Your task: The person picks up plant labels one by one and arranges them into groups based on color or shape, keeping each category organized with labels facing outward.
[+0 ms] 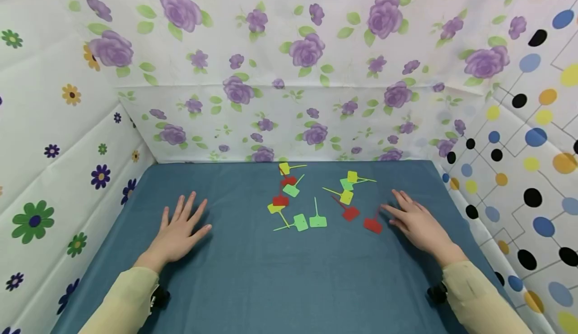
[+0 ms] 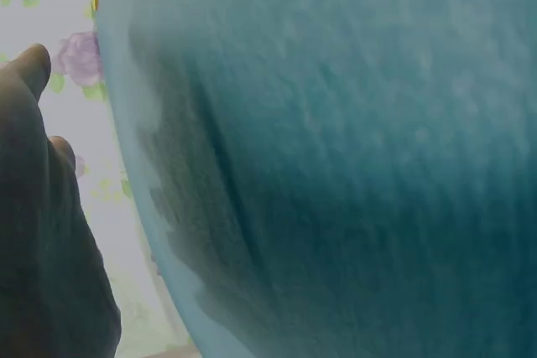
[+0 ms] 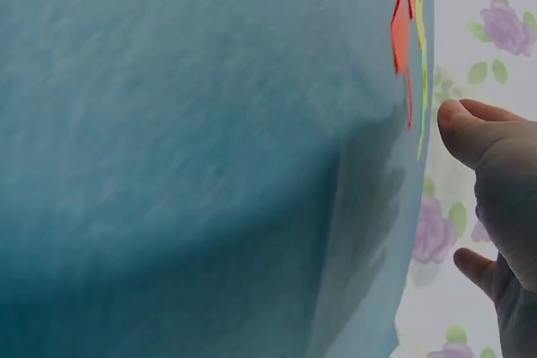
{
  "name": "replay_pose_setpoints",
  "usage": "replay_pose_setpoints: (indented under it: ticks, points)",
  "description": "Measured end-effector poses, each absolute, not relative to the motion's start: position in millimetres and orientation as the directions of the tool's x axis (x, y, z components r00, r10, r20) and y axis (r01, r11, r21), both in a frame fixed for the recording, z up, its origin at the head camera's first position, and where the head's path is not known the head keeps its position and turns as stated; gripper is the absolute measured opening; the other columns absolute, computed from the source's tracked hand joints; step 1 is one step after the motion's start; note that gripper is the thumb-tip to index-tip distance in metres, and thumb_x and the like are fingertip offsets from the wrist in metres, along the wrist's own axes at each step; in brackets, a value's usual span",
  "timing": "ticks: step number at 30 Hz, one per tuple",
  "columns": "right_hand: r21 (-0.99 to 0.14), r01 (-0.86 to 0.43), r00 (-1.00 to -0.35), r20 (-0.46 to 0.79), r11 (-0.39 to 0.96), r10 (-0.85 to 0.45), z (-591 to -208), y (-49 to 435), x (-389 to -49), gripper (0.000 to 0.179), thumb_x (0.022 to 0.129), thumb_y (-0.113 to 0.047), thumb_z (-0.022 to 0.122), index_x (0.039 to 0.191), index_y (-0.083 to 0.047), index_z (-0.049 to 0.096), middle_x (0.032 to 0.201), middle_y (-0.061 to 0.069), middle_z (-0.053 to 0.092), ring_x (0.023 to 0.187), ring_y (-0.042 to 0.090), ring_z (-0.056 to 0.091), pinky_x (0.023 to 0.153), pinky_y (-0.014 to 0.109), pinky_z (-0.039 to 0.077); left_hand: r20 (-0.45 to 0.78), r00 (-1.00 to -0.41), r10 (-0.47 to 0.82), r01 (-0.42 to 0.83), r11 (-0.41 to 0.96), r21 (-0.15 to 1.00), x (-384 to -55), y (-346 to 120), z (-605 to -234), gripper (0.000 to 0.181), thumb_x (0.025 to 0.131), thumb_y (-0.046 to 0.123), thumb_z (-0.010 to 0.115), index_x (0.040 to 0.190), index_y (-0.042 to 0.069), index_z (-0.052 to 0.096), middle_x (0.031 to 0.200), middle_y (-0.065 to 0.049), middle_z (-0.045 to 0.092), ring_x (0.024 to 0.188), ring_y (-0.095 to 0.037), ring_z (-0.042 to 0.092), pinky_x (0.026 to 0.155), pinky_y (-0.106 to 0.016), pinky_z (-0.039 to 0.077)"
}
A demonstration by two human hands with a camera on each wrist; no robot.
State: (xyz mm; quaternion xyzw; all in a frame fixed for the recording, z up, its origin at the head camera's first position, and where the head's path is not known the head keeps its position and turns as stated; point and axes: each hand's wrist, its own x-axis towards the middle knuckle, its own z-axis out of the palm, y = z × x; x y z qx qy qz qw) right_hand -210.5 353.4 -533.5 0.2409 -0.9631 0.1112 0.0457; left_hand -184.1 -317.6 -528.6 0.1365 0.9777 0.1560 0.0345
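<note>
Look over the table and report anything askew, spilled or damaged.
The tags look untidy: they lie at mixed angles, and some overlap, such as a yellow tag and a green tag toward the back right. Nothing looks spilled or damaged.

Walls [image 1: 293,3]: formed by 3 cloths.
Back cloth [image 1: 203,73]: printed with purple roses.
Left cloth [image 1: 27,163]: decorated with scattered flowers.
Right cloth [image 1: 555,193]: dots are joined by lines.
Table [image 1: 293,284]: covered in blue.

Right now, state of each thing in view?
Left hand: fingers spread, holding nothing
Right hand: fingers extended, holding nothing
Green tags: scattered, one partly covered
Yellow tags: scattered, one overlapping a green
Red tags: scattered, one overlapping a yellow
Blue cloth: spread out
Floral backdrop: upright, creased
</note>
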Motion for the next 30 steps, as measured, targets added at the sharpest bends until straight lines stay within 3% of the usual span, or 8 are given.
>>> replay_pose_setpoints:
  ticks: [5,13,21,30]
  points:
    - [-0.153,-0.518,-0.853,0.158,0.842,-0.497,-529,346,-215,0.047,0.101,-0.021,0.078,0.146,-0.013,0.069,0.165,0.027,0.041,0.151,0.050,0.038,0.116,0.070,0.039,0.030,-0.958,0.284,0.279,0.907,0.315,-185,-310,-525,0.080,0.110,0.057,0.052,0.174,0.017,0.022,0.180,-0.010,-0.007,0.164,-0.039,-0.008,0.122,-0.078,-0.001]
    - [-0.148,-0.526,-0.850,0.116,0.838,-0.513,-526,334,-222,0.044,0.102,-0.025,0.077,0.144,-0.013,0.071,0.163,0.025,0.045,0.151,0.048,0.040,0.115,0.068,0.041,0.111,-0.959,0.259,0.281,0.911,0.301,-183,-299,-517,0.071,0.110,0.046,0.059,0.166,0.006,0.041,0.175,-0.022,0.022,0.161,-0.045,0.019,0.123,-0.074,0.016]
    - [-0.126,-0.586,-0.810,0.098,0.800,-0.578,-521,325,-224,0.042,0.098,-0.016,0.081,0.139,-0.012,0.074,0.160,0.028,0.048,0.148,0.051,0.044,0.112,0.068,0.045,0.219,-0.948,0.231,0.291,0.906,0.306,-182,-289,-518,0.049,0.110,0.037,0.063,0.143,0.001,0.069,0.152,-0.023,0.058,0.133,-0.047,0.059,0.108,-0.068,0.047]
    - [-0.044,-0.660,-0.751,0.015,0.750,-0.660,-519,308,-225,0.050,0.092,-0.018,0.086,0.140,-0.023,0.075,0.161,0.025,0.048,0.148,0.051,0.043,0.111,0.067,0.046,0.244,-0.948,0.202,0.283,0.887,0.365,-180,-280,-518,0.042,0.110,0.036,0.063,0.136,0.006,0.074,0.138,-0.018,0.070,0.124,-0.042,0.067,0.100,-0.064,0.054]
